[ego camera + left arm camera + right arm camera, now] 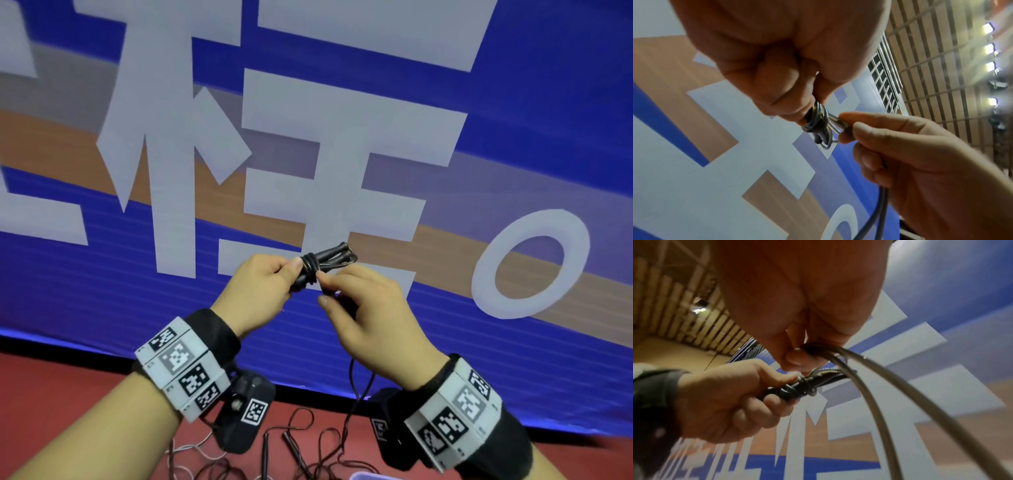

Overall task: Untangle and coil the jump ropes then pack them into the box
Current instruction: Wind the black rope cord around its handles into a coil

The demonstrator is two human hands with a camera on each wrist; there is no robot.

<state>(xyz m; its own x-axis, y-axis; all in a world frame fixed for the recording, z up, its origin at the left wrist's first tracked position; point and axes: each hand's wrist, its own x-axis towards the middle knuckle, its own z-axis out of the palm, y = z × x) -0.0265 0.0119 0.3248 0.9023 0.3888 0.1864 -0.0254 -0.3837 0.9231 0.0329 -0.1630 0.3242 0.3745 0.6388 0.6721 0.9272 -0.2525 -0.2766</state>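
Black thin-corded jump rope bundle (322, 265), raised between both hands

Left hand (262, 286) grips its hidden handle ends; right hand (368, 308) pinches the cord beside the wraps. Pale box (368, 475) cut off below.

A red tabletop (61, 377) runs along the bottom of the head view. On it lie loose tangled ropes (325, 442), dark and thin, with two dark handles (265, 452) among them. A paler cord (191, 448) lies to the left. A pale box corner (368, 475) shows at the lower edge.
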